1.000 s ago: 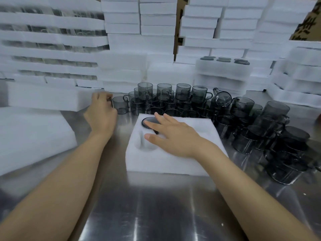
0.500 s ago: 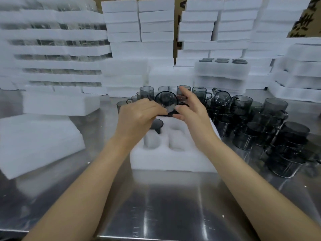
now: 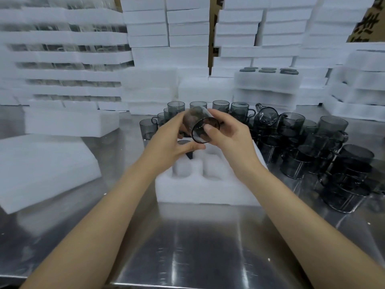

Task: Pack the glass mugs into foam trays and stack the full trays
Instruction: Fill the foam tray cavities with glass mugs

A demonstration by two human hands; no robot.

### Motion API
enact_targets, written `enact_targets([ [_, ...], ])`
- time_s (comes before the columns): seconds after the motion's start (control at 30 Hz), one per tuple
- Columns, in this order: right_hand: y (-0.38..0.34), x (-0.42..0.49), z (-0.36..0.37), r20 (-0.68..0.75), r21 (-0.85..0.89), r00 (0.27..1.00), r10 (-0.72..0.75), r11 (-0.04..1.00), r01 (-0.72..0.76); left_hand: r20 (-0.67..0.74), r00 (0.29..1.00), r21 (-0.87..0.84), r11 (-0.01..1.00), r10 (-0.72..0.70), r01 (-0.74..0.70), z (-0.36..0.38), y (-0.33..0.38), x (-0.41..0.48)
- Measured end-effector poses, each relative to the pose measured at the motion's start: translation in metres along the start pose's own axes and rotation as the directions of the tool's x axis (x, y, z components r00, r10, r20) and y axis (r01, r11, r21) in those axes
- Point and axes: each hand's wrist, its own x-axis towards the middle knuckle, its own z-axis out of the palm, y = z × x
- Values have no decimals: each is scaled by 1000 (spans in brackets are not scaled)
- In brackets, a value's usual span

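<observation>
The glass mug (image 3: 201, 127), rigid, smooth and breakable, was tilted above the foam tray (image 3: 208, 192) with my left hand (image 3: 173, 142) and right hand (image 3: 229, 132) closed around its wall, where I judged grip safest.

Foam tray (image 3: 208, 190) centre on table (image 3: 187, 247); loose mugs (image 3: 312, 147) behind and right; tray stacks (image 3: 187, 28) along back.

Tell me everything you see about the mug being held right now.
The held mug is smoky grey see-through glass, cylindrical, tipped on its side with its dark-rimmed mouth facing the camera. Both hands grip it: left hand from the left and below, right hand with its thumb on the rim. It hangs above the foam tray.
</observation>
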Motion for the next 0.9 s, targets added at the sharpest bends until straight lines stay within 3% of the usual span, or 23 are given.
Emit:
enact_targets([
  [0.27, 2, 0, -1, 64, 118, 998, 6, 993, -14, -185, 975, 70, 991, 125, -114, -3, 6, -3],
  [0.37, 4, 0, -1, 48, -11, 999, -23, 1000, 23, -138, 961, 234, 950, 241, -205, -5, 10, -4],
  [0.47, 4, 0, 2, 55, -127, 998, -39, 991, 46, -110, 959, 231, 945, 260, -230, -6, 12, -4],
  [0.6, 2, -2, 5, 99, -138, 995, 7, 990, 7, -362, 901, 239, 958, 240, -159, -12, 4, -1],
  [0.67, 4, -3, 3, 97, -190, 995, 10, 982, 8, -456, 844, 394, 914, 283, -93, -26, -9, 2],
  [0.77, 5, -3, 2, 85, -223, 996, 19, 975, 1, -253, 906, 680, 728, 338, -82, -46, -41, -3],
  [0.83, 7, -2, 2, 77, -240, 997, 18, 971, 1, -138, 965, 690, 721, 223, -68, -50, -52, -9],
  [0.9, 9, -2, 2, 63, -246, 998, 13, 969, 3, -116, 978, 701, 712, 174, -43, -52, -54, -11],
])
